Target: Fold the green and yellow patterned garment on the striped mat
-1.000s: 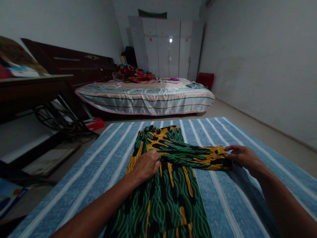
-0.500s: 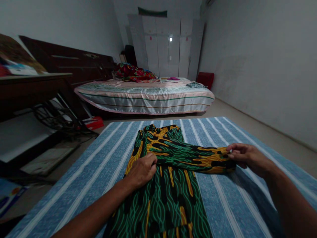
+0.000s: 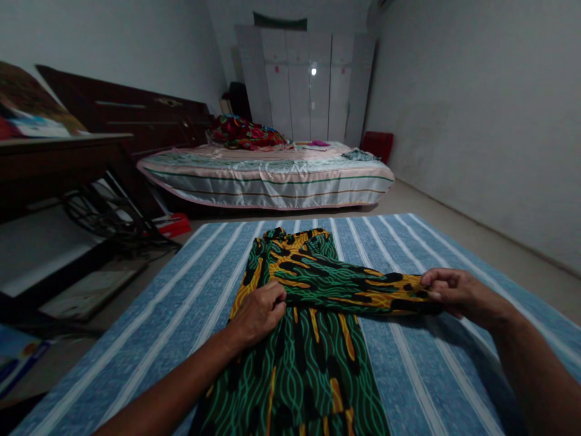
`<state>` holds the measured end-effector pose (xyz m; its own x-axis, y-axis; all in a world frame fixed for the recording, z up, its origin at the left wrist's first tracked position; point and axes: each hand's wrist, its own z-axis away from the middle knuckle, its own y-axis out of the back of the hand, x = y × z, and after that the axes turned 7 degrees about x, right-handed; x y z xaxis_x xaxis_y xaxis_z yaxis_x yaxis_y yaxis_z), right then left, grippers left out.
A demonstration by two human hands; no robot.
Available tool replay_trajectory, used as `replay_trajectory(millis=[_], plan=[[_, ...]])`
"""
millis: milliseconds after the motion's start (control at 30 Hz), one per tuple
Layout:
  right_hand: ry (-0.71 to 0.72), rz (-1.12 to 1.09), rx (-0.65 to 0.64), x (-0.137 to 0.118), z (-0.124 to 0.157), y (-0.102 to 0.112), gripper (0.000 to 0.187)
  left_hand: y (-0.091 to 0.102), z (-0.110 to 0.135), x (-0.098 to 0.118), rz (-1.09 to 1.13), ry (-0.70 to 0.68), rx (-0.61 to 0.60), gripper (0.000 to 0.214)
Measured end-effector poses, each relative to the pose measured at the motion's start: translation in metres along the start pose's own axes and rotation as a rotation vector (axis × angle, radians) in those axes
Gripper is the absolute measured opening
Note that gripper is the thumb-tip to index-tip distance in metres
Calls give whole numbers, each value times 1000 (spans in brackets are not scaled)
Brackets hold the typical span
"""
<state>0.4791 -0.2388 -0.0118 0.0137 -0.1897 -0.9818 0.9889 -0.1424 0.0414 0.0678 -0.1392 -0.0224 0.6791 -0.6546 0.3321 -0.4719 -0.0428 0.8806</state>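
Note:
A long-sleeved garment (image 3: 313, 357) in green, black and yellow lies on a blue-and-white striped cloth (image 3: 181, 297), its collar at the far end. One sleeve (image 3: 354, 287) stretches across the body and out past its right side. Closed fingers of my right hand (image 3: 458, 295) pinch the sleeve's cuff end. My left hand (image 3: 261, 309) is closed at the sleeve's inner lower edge, gripping or pressing the fabric over the body. The garment's near end runs out of the bottom of the view.
Beyond the striped surface stands a bed (image 3: 272, 181) with a satiny cover and a red floral blanket (image 3: 247, 133). A dark table (image 3: 63, 145) with a wheel under it is at left. Grey wardrobes (image 3: 299, 85) line the back, and a white wall (image 3: 481, 109) rises at right.
My right hand has moved slightly right and lower with the cuff, and the sleeve looks straighter and narrower. My left hand has stayed nearly in place.

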Motion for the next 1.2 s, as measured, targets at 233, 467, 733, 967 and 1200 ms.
replay_trajectory(millis=[233,467,733,967,1200], plan=[[-148,139,-196,6,0,0,33,1,2,-1,-122,-142,-17,12],[-198,232,-281,9,-4,3,36,2,0,6,-330,-242,-64,14],[99,539,594,22,-36,-4,29,3,1,6,-342,-245,-37,16],[232,854,518,37,-50,-7,31,4,-4,28,-483,-276,-42,15],[216,667,433,35,-44,17,37,-3,-10,30,-497,-325,-50,18]])
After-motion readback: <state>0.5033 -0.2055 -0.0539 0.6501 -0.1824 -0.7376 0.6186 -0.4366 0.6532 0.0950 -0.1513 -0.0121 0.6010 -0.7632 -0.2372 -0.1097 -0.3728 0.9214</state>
